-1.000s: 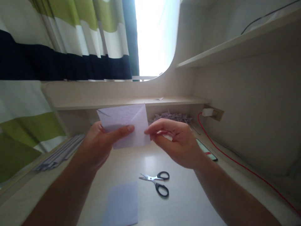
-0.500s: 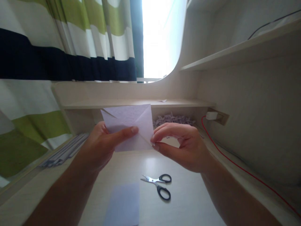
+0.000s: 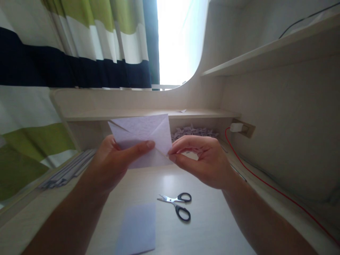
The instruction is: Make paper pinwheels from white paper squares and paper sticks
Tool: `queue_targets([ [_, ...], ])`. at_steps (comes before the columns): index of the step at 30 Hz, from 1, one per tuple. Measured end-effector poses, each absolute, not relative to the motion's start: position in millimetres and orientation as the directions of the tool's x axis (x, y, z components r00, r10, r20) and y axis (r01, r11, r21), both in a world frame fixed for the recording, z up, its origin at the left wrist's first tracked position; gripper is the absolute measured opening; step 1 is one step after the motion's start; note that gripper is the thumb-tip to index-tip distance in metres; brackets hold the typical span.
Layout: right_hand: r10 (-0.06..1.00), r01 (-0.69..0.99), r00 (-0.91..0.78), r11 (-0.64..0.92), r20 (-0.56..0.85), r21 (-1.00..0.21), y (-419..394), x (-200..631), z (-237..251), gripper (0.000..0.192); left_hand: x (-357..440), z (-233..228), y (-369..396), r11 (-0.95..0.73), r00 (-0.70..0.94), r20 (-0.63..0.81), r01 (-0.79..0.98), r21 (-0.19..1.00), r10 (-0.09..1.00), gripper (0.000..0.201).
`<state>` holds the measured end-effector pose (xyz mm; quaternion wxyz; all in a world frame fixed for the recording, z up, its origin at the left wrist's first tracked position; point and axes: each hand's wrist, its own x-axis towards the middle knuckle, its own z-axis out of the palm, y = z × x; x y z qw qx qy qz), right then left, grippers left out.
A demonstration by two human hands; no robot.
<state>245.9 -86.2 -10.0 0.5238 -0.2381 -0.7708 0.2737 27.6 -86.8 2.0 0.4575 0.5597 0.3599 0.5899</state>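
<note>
I hold a pale lilac folded paper [image 3: 143, 134] up in front of me over the desk. My left hand [image 3: 117, 163] grips its lower left part, thumb across the front. My right hand [image 3: 202, 159] pinches the paper's lower right corner between thumb and forefinger. Diagonal creases show on the sheet. Below my hands a flat lilac sheet [image 3: 138, 228] lies on the desk [image 3: 212, 226], with black-handled scissors [image 3: 177, 205] just to its right.
A heap of small folded lilac pieces [image 3: 195, 131] sits under the low shelf [image 3: 132, 114]. Paper strips [image 3: 66, 173] lie at the left desk edge. A red cable [image 3: 265, 184] runs from a white charger [image 3: 236, 126] in the wall socket. Striped curtains [image 3: 66, 42] hang behind.
My right fingers have slid down the paper's right edge to its lower corner. The view shifted slightly; the paper stays raised in both hands.
</note>
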Motion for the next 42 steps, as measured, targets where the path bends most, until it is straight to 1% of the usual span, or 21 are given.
queue_targets([
  [3,0.666,0.066,-0.311,0.727,0.678,-0.684,-86,245,-10,0.005,29,2,-87,-0.336,0.026,0.342,-0.130,0.933,0.939,0.026],
  [7,0.667,0.054,-0.304,0.725,0.680,-0.687,-87,245,-10,0.006,31,2,-88,-0.331,0.020,0.336,-0.127,0.935,0.942,0.029],
  [11,0.674,0.033,-0.295,0.715,0.677,-0.698,-87,245,-10,0.008,33,4,-92,-0.333,-0.005,0.335,-0.112,0.936,0.942,0.025],
  [19,0.680,0.042,-0.298,0.710,0.670,-0.703,-88,243,-8,0.008,32,1,-88,-0.340,0.004,0.343,-0.111,0.934,0.939,0.025],
  [26,0.668,0.048,-0.332,0.717,0.666,-0.695,-89,245,-7,0.008,31,-1,-86,-0.357,-0.004,0.358,-0.101,0.929,0.934,0.027],
  [32,0.686,0.088,-0.334,0.706,0.647,-0.703,-89,244,-7,0.003,36,5,-96,-0.340,-0.042,0.337,-0.072,0.938,0.940,0.018],
  [42,0.675,0.068,-0.333,0.713,0.658,-0.698,-86,244,-9,0.011,35,5,-95,-0.342,-0.036,0.341,-0.056,0.938,0.939,0.019],
])
